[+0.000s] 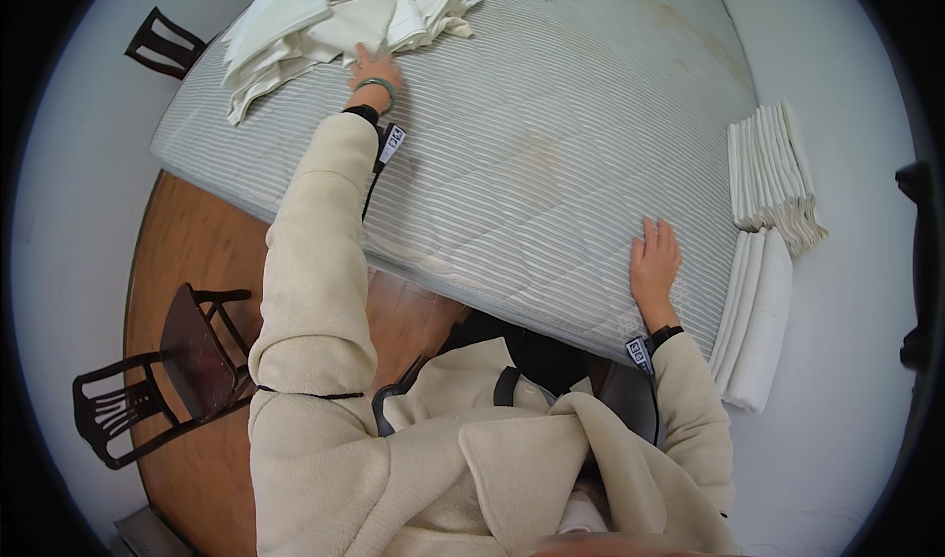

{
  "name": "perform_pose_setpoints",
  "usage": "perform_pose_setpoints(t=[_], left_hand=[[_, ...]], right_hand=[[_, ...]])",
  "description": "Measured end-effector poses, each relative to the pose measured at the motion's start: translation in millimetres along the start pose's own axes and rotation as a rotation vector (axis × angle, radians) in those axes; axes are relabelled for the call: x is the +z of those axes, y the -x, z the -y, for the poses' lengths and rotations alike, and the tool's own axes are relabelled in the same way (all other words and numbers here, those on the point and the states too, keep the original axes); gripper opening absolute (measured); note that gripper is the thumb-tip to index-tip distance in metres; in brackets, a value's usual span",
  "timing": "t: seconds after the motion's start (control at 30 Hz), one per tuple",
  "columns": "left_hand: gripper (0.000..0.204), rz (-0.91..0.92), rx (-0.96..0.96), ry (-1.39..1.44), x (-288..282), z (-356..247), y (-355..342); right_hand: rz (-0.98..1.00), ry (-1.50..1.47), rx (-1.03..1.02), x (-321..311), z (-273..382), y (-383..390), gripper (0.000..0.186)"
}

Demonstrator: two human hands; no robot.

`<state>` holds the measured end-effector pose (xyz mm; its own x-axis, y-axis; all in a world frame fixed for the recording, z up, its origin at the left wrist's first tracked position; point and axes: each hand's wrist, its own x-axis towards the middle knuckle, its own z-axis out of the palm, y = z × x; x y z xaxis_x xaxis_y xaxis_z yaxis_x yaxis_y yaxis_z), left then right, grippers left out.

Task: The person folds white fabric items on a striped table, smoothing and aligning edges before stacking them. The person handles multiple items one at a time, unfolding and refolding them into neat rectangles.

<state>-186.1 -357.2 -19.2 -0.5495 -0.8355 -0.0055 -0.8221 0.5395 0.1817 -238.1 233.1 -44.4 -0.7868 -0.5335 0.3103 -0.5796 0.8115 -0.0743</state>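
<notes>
A loose heap of white cloths (349, 26) lies on the striped mattress (472, 154) at its far left. My left hand (372, 73) reaches out to the near edge of that heap, its fingers apart and touching the lowest cloth or just beside it. A green bangle circles that wrist. Farther right and nearer to me, my right hand (656, 267) rests on the bare mattress close to its right edge, fingers stretched out and holding nothing. Each wrist wears a dark band with a small tagged device.
By the mattress's right edge, against the wall, stand a stack of folded white cloths (773, 178) and thicker folded white cloths (758, 321). A dark wooden chair (202, 350) stands on the wooden floor at left; another chair (162, 45) is beyond the mattress's far left side.
</notes>
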Motion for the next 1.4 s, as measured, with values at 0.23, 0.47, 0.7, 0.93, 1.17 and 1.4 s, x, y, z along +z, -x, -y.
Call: perform_pose_setpoints(t=[0.23, 0.47, 0.7, 0.93, 1.17, 1.4], left_hand=[[0.043, -0.176, -0.111, 0.298, 17.0, 11.0, -50.8], [0.02, -0.329, -0.149, 0.469, 4.3, 65.0, -59.1], [0.017, -0.004, -0.053, 0.792, 10.8, 72.9, 6.2], [0.018, 0.527, 0.185, 1.106, 11.3, -0.5, 202.6], [0.021, 0.811, 0.46, 1.365, 31.7, -84.6, 379.9], [0.027, 0.185, 0.739, 0.882, 22.9, -92.2, 413.9]], right_hand=[[-0.013, 0.015, -0.039, 0.1, 0.9, -0.5, 0.043], [-0.018, 0.03, -0.034, 1.5, 0.9, 0.0, 0.044], [-0.058, 0.027, -0.037, 2.9, 0.5, 3.1, 0.043], [-0.133, 0.007, -0.063, 3.5, -2.0, 3.1, 0.041], [-0.196, -0.01, -0.043, 7.6, -7.7, 8.3, 0.037], [-0.198, -0.301, -0.012, -12.7, 10.8, 28.8, 0.039]])
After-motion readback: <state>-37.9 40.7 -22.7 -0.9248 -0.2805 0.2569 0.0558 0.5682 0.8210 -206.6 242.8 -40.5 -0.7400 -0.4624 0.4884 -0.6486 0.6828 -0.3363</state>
